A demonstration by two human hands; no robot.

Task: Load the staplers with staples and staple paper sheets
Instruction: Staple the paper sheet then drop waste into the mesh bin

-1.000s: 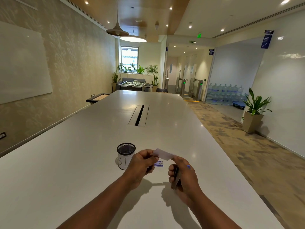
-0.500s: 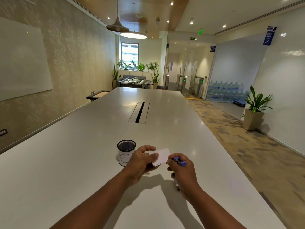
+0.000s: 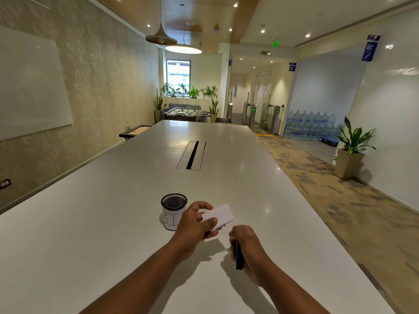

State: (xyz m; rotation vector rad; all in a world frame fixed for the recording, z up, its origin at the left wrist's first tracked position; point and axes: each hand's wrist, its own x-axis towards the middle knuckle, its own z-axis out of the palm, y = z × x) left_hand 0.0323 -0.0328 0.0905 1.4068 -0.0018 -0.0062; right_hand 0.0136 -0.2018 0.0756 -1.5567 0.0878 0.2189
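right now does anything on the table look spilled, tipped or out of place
Nothing stands out. The mesh cup stands upright on the table, the left hand holds small white paper sheets, and the right hand grips a dark stapler.

- Bright, even light from recessed ceiling spots (image 3: 262, 31) and pendant lamp (image 3: 183, 49)
- Glare spots on table (image 3: 113, 211)
- Soft arm shadows
- Wide-angle bending at edges
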